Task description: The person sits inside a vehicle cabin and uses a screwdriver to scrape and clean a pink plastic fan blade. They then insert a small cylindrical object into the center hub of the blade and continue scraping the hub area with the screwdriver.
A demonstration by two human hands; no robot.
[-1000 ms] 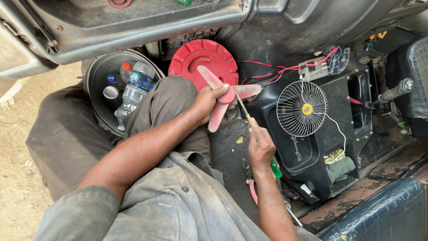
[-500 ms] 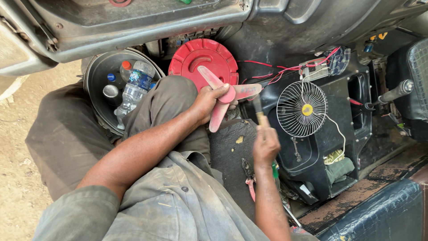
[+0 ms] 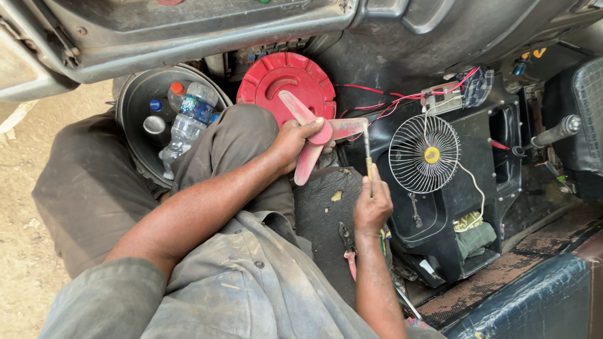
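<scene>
My left hand [image 3: 295, 143] grips a pink three-bladed fan propeller [image 3: 306, 163] at its hub, above my knee. My right hand [image 3: 372, 204] holds a thin screwdriver [image 3: 367, 147] upright, its tip touching the end of the propeller's right blade. A white wire fan guard [image 3: 424, 154] with a yellow centre stands just right of the screwdriver on a black console. A red round fan cover [image 3: 276, 78] lies behind the propeller.
A grey bucket [image 3: 135, 103] at the left holds plastic bottles. Red wires [image 3: 389, 97] run to a small circuit board at the back. Pliers with red handles [image 3: 347, 248] lie by my right wrist. A gear lever [image 3: 553, 133] sticks out at the right.
My right hand dropped away from the propeller, then came back up with the screwdriver, now held upright against the right blade's end. The left hand has kept hold of the propeller.
</scene>
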